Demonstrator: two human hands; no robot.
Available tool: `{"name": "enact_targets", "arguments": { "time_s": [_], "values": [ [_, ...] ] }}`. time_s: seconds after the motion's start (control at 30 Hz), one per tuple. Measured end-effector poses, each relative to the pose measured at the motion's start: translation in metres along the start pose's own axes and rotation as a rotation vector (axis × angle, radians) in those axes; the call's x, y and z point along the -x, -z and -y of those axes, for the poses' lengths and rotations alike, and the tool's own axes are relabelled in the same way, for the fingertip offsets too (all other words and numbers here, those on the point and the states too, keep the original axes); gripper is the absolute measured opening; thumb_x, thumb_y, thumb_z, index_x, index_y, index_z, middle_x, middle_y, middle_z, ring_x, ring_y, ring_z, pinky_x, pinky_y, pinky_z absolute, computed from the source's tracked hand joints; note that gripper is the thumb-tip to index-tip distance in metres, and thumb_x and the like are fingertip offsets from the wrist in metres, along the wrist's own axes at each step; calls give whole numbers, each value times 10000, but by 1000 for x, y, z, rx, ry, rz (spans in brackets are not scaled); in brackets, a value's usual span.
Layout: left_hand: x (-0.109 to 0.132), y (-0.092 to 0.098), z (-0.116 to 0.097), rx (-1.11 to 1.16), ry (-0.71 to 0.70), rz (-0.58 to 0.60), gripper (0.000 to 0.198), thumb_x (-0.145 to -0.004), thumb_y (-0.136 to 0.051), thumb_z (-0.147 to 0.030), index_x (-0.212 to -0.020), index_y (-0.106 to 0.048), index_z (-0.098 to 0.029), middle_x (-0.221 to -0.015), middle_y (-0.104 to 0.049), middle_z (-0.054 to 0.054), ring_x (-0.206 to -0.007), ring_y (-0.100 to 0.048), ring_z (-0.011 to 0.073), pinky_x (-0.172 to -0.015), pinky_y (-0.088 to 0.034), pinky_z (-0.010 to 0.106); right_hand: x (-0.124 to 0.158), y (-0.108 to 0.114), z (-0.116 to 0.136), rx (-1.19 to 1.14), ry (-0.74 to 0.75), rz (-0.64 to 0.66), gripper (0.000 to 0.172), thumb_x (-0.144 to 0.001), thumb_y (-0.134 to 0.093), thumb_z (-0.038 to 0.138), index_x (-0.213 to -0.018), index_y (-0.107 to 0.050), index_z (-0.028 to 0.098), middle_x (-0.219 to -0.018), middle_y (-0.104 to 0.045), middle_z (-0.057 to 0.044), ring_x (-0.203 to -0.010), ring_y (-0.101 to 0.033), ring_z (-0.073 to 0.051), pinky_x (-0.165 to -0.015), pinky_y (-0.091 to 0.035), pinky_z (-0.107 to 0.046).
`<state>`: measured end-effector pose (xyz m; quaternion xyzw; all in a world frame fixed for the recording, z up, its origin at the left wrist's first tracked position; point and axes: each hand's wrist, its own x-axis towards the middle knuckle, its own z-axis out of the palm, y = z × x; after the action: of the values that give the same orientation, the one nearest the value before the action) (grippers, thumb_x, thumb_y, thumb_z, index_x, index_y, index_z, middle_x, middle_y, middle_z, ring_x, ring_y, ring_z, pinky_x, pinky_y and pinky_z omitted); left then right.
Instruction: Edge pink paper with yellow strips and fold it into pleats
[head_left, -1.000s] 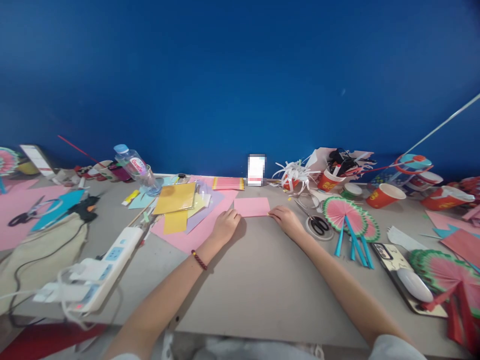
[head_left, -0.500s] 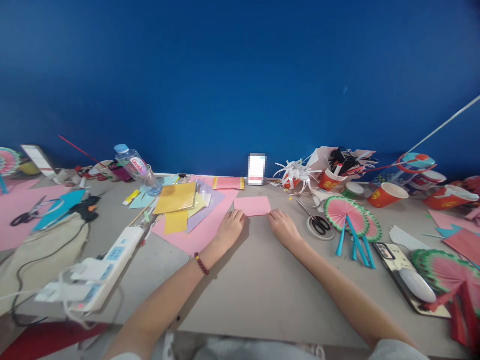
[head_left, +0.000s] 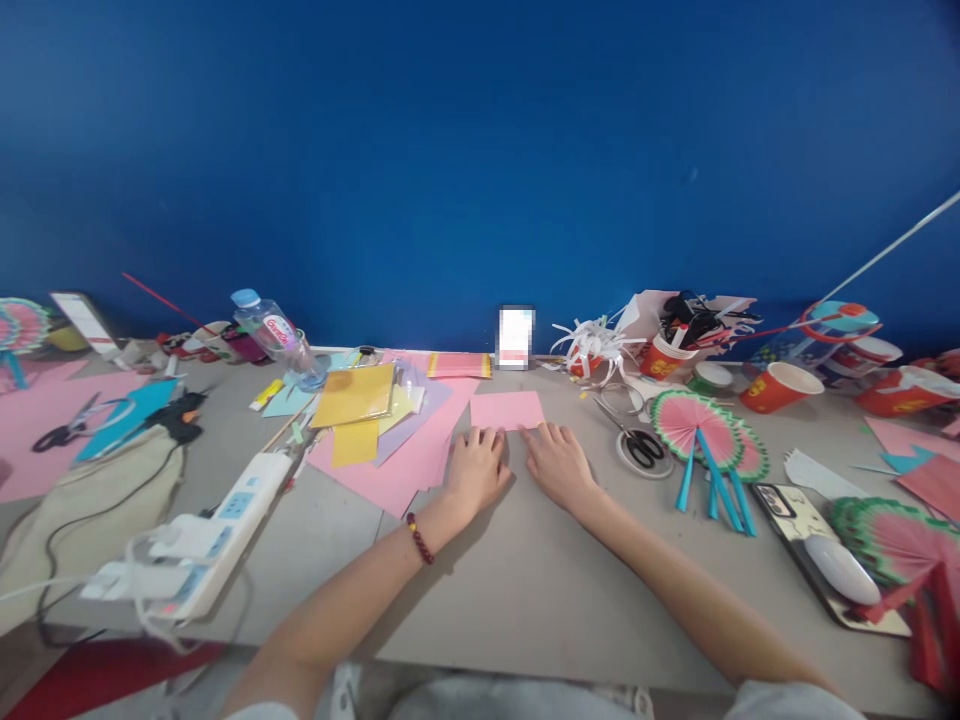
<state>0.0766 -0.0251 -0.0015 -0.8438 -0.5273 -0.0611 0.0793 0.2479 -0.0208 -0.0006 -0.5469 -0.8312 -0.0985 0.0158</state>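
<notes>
A small pink paper rectangle (head_left: 506, 409) lies flat on the grey table (head_left: 525, 560), near its far side. My left hand (head_left: 477, 468), with a bead bracelet on the wrist, rests at the paper's near left edge, fingers bent and pressing down. My right hand (head_left: 553, 462) sits close beside it at the near right edge, fingertips on the paper. Neither hand lifts anything.
Left: stacked coloured sheets (head_left: 367, 410), a water bottle (head_left: 274, 335), a power strip (head_left: 202, 540), a glue gun (head_left: 176, 415), scissors (head_left: 64, 430). Right: scissors (head_left: 637, 445), pink-green paper fans (head_left: 701, 430), red cups (head_left: 776, 388), a phone (head_left: 825, 555).
Both hands have slid inward along the pink paper's near edge, from its corners to side by side at the middle.
</notes>
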Motion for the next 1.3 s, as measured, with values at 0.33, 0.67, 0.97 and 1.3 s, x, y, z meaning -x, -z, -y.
{"name": "enact_targets", "arguments": {
  "time_s": [0.33, 0.67, 0.97, 1.3],
  "values": [
    [-1, -4, 2, 72, -46, -41, 521, -847, -494, -274, -1359, -409, -231, -1079, -538, 106, -999, -450, 293, -798, -366, 419, 0, -7, -5, -90, 35, -59, 512, -847, -519, 228, -1354, -463, 267, -1125, -556, -142, -1022, -460, -283, -877, -376, -384],
    [-19, 2, 20, 144, -66, -14, 289, -864, -523, -195, -1142, -588, -237, -1026, -546, 95, -984, -507, 260, -803, -380, 377, -18, -30, -57, -644, 5, -156, 259, -863, -527, 201, -1083, -662, 179, -982, -600, -89, -922, -549, -199, -857, -441, -336],
    [-62, -2, 8, 353, -194, -24, 129, -872, -587, -254, -963, -644, -184, -967, -622, 51, -922, -568, 197, -811, -407, 327, -31, -34, -60, -679, 57, -240, 165, -861, -549, 199, -905, -708, 193, -896, -690, -71, -864, -590, -189, -814, -450, -325],
    [-64, 12, 22, 749, -153, -228, 225, -925, -490, -263, -955, -704, -199, -877, -686, 42, -801, -621, 155, -728, -462, 270, -36, 26, -62, -767, 126, -327, 269, -812, -645, 337, -1040, -671, 197, -1028, -695, -86, -982, -606, -230, -886, -444, -380]
  ]
}}
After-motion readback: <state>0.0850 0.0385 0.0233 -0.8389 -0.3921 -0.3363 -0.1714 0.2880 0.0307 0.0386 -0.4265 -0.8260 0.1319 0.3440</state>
